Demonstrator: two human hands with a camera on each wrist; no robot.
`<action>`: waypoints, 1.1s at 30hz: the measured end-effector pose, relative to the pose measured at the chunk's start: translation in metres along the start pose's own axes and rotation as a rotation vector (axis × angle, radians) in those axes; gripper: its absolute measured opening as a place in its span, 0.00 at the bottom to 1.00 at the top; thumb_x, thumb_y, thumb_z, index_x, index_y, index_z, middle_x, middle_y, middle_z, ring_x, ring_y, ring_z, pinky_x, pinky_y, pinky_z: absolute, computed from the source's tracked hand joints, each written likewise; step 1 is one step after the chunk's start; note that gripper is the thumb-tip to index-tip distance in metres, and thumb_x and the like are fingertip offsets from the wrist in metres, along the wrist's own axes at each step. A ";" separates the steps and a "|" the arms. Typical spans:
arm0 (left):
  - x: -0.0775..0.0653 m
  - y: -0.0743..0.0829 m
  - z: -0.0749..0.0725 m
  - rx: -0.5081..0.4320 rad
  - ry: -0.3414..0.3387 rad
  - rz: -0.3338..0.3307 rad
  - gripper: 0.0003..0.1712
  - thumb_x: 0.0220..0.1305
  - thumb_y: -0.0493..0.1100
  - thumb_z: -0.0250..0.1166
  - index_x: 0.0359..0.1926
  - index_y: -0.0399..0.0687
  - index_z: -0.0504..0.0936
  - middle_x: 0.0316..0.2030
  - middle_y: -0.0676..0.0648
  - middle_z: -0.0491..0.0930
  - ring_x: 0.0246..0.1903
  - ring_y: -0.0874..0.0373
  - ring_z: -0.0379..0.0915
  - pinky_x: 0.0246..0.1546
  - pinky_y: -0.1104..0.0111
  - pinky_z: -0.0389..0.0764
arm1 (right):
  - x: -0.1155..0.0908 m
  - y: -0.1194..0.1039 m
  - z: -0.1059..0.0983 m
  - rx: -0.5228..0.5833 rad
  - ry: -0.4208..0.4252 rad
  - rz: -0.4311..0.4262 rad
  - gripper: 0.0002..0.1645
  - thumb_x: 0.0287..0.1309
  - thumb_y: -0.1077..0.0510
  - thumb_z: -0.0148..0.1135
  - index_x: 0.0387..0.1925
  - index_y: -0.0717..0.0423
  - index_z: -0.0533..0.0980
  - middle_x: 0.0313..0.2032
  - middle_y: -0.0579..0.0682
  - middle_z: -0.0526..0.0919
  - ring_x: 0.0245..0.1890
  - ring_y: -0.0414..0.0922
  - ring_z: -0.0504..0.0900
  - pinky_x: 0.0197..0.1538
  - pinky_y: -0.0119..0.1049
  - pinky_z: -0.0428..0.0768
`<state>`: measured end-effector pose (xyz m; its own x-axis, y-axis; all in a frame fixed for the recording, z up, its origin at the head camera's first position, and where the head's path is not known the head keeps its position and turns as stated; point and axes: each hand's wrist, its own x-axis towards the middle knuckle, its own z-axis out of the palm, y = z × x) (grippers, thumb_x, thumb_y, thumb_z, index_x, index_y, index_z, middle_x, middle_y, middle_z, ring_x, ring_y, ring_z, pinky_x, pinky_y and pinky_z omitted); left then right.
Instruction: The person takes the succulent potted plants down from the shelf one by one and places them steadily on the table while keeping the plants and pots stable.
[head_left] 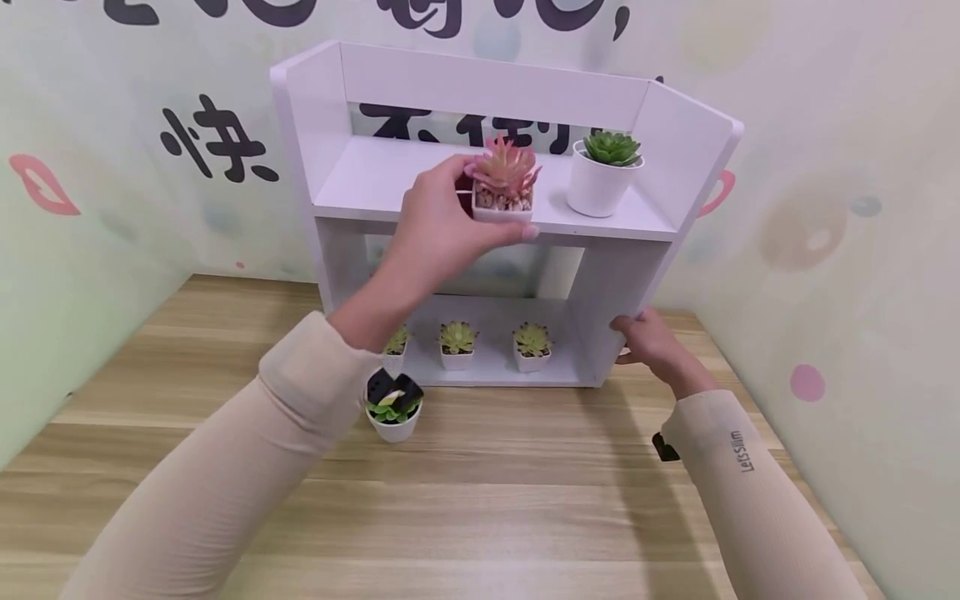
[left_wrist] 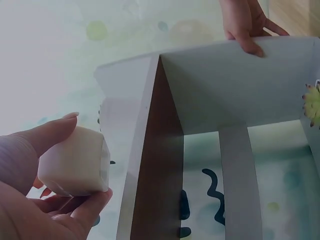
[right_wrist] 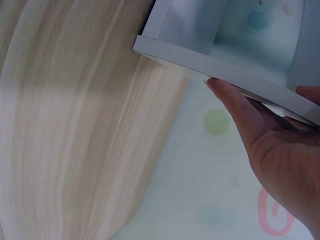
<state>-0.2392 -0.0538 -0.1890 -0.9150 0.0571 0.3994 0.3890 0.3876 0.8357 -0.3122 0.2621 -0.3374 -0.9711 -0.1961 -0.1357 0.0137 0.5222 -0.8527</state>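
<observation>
Aloft, a left hand (head_left: 438, 212) grips a potted pink succulent (head_left: 506, 179) at the upper tier (head_left: 367, 179) of a white shelf (head_left: 495, 75), near a green plant (head_left: 603, 175); whether its pot touches the board is hard to tell. The right hand (head_left: 660, 346) clasps the side panel (head_left: 618, 275) between thumb and fingers. Yellow-green succulents (head_left: 532, 346) line the lower tier (head_left: 495, 367), above a wooden tabletop (head_left: 510, 492).

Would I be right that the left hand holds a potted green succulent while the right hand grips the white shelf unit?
The colour is wrong: the head view shows the left hand holding a potted pink succulent; the right hand grips the white shelf unit.
</observation>
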 end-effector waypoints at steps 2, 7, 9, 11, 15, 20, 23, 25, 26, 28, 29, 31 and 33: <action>-0.008 -0.003 0.001 -0.024 -0.015 0.005 0.46 0.46 0.47 0.84 0.66 0.45 0.74 0.57 0.49 0.82 0.53 0.60 0.78 0.56 0.68 0.80 | 0.000 0.000 0.000 0.001 0.001 -0.002 0.36 0.74 0.59 0.36 0.78 0.66 0.46 0.74 0.72 0.58 0.69 0.70 0.66 0.49 0.48 0.86; -0.025 -0.015 0.005 -0.035 -0.057 -0.017 0.44 0.45 0.46 0.84 0.63 0.44 0.74 0.54 0.47 0.82 0.52 0.58 0.80 0.53 0.66 0.84 | 0.000 0.000 0.002 0.009 0.013 0.008 0.35 0.73 0.59 0.37 0.77 0.67 0.48 0.73 0.72 0.59 0.68 0.69 0.68 0.46 0.44 0.86; -0.032 -0.021 0.007 -0.020 -0.075 -0.039 0.44 0.45 0.46 0.84 0.62 0.46 0.74 0.53 0.48 0.82 0.52 0.57 0.81 0.53 0.66 0.84 | 0.000 0.000 0.002 0.012 0.016 0.014 0.35 0.73 0.59 0.37 0.77 0.67 0.48 0.73 0.72 0.60 0.68 0.69 0.68 0.46 0.44 0.86; -0.038 -0.026 0.009 0.005 -0.089 -0.055 0.44 0.45 0.48 0.84 0.62 0.47 0.73 0.53 0.48 0.82 0.53 0.57 0.81 0.53 0.65 0.84 | 0.000 0.001 0.003 0.011 0.016 0.017 0.35 0.73 0.59 0.37 0.77 0.67 0.48 0.73 0.72 0.59 0.68 0.69 0.68 0.46 0.45 0.86; -0.047 -0.037 0.014 0.042 -0.099 -0.085 0.46 0.45 0.49 0.84 0.64 0.47 0.71 0.55 0.48 0.81 0.54 0.56 0.80 0.55 0.63 0.83 | -0.001 0.000 0.002 0.009 0.008 0.020 0.36 0.74 0.58 0.36 0.78 0.66 0.45 0.74 0.72 0.58 0.69 0.70 0.67 0.48 0.46 0.86; -0.056 -0.053 0.024 0.005 -0.128 -0.117 0.46 0.46 0.48 0.83 0.64 0.45 0.70 0.54 0.47 0.81 0.54 0.54 0.80 0.55 0.61 0.83 | -0.001 -0.002 0.002 0.014 0.007 0.024 0.36 0.74 0.58 0.37 0.78 0.66 0.45 0.74 0.72 0.57 0.70 0.70 0.66 0.50 0.48 0.86; -0.062 -0.065 0.032 0.007 -0.134 -0.136 0.45 0.46 0.48 0.84 0.63 0.45 0.71 0.53 0.46 0.82 0.52 0.53 0.82 0.54 0.59 0.84 | -0.001 -0.002 0.001 0.015 0.008 0.021 0.36 0.74 0.59 0.37 0.78 0.65 0.45 0.74 0.71 0.57 0.70 0.70 0.66 0.51 0.50 0.85; -0.066 -0.073 0.038 0.029 -0.131 -0.153 0.46 0.45 0.49 0.84 0.63 0.44 0.72 0.54 0.45 0.82 0.53 0.52 0.82 0.55 0.58 0.83 | 0.000 -0.002 0.001 0.015 0.010 0.021 0.36 0.74 0.59 0.37 0.78 0.64 0.45 0.75 0.71 0.57 0.70 0.70 0.66 0.52 0.51 0.85; -0.067 -0.077 0.041 0.040 -0.128 -0.162 0.46 0.45 0.49 0.84 0.63 0.44 0.72 0.54 0.45 0.82 0.53 0.51 0.82 0.56 0.58 0.83 | 0.000 -0.001 0.001 0.014 0.011 0.019 0.36 0.74 0.59 0.37 0.78 0.63 0.45 0.75 0.70 0.57 0.70 0.70 0.65 0.52 0.51 0.85; -0.070 -0.085 0.047 0.067 -0.128 -0.172 0.47 0.44 0.50 0.84 0.64 0.44 0.72 0.55 0.44 0.82 0.55 0.50 0.81 0.58 0.56 0.82 | 0.000 -0.001 0.001 0.014 0.011 0.015 0.36 0.74 0.59 0.37 0.78 0.63 0.44 0.75 0.71 0.57 0.70 0.70 0.65 0.51 0.51 0.85; -0.072 -0.089 0.051 0.077 -0.128 -0.180 0.47 0.44 0.50 0.84 0.64 0.45 0.72 0.55 0.44 0.82 0.56 0.49 0.80 0.59 0.56 0.81 | 0.000 -0.001 0.001 0.015 0.013 0.016 0.37 0.74 0.59 0.37 0.78 0.63 0.45 0.75 0.70 0.57 0.70 0.70 0.66 0.51 0.51 0.85; -0.076 -0.095 0.057 0.084 -0.132 -0.198 0.48 0.43 0.50 0.84 0.64 0.45 0.72 0.56 0.43 0.82 0.57 0.48 0.80 0.60 0.55 0.80 | 0.000 -0.001 0.002 0.013 0.012 0.015 0.37 0.74 0.59 0.37 0.79 0.62 0.44 0.75 0.70 0.57 0.70 0.70 0.65 0.51 0.51 0.85; -0.079 -0.101 0.063 0.071 -0.139 -0.219 0.48 0.43 0.49 0.84 0.65 0.44 0.72 0.57 0.42 0.81 0.58 0.47 0.79 0.61 0.54 0.79 | -0.001 -0.001 0.002 0.012 0.012 0.013 0.36 0.74 0.58 0.37 0.78 0.63 0.45 0.75 0.71 0.57 0.70 0.70 0.66 0.51 0.50 0.85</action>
<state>-0.2126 -0.0395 -0.3291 -0.9844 0.0888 0.1518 0.1758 0.4683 0.8659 -0.3113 0.2602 -0.3376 -0.9736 -0.1798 -0.1407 0.0288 0.5148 -0.8568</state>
